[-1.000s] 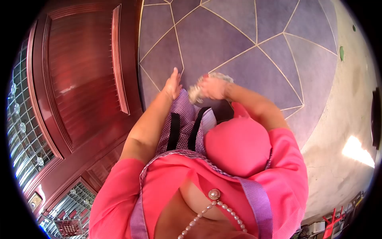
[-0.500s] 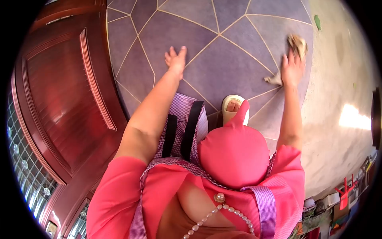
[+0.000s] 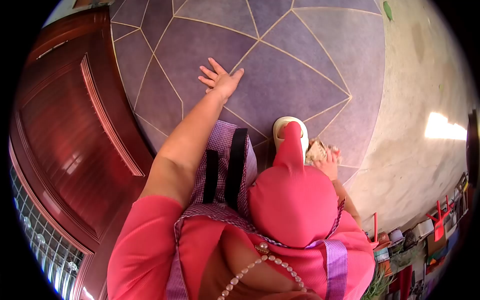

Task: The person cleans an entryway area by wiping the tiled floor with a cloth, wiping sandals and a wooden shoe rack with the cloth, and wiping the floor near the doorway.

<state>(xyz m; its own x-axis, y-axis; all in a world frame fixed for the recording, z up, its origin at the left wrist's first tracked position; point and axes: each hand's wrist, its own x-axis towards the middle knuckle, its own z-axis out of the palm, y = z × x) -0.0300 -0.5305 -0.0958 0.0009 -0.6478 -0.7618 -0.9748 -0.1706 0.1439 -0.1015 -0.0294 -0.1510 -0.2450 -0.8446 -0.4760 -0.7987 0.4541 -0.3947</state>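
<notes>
With its fingers spread, my left hand (image 3: 223, 83) is over the purple-grey floor tiles (image 3: 290, 80) and holds nothing. Close beside my slipper (image 3: 283, 122), my right hand (image 3: 328, 165) has a crumpled beige rag (image 3: 316, 151) under its fingers, low at the floor. Part of the right forearm is hidden behind my red-clad knee (image 3: 295, 200). Pale lines divide the tiles into angular shapes.
A dark red panelled door (image 3: 60, 145) stands along the left. Beyond the tiles' curved edge on the right is bare concrete (image 3: 405, 100), with a green leaf (image 3: 387, 10) on it. A red chair (image 3: 439, 225) and assorted items are at lower right.
My right hand has drawn the rag from the far right of the tiles back toward my foot. My left hand has turned, its fingers now more spread, and the view has shifted slightly.
</notes>
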